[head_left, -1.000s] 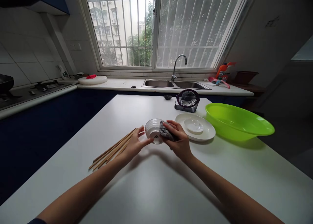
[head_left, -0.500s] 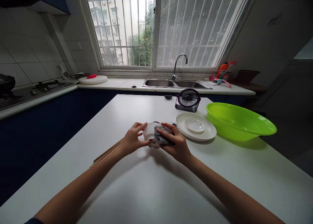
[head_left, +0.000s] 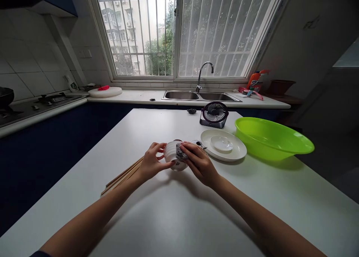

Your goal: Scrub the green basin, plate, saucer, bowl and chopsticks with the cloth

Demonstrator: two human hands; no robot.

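Observation:
A white ribbed bowl (head_left: 169, 151) with a dark mark on its side is tilted above the table, its outer wall turned toward me. My left hand (head_left: 150, 161) grips it from the left, thumb below and fingers above. On the bowl's right side my right hand (head_left: 199, 162) presses a grey, crumpled cloth (head_left: 181, 152), fingers closed over it. Several wooden chopsticks (head_left: 123, 176) lie beside my left wrist. Part of a small item with a dark spot (head_left: 198, 143) shows behind my right hand; its kind is hidden.
A small white dish (head_left: 221, 143) sits on a white plate (head_left: 239, 152) at the right. Beyond stand a green basin (head_left: 275, 137), a black fan (head_left: 214, 114) and a dark scouring pad (head_left: 192, 111) on the white table (head_left: 168, 219). A sink (head_left: 182, 95) is under the window.
My right hand has shifted the cloth slightly, its fingers now covering more of it. The bowl has turned a little, showing more of its dark mark. More chopsticks show beside my left arm.

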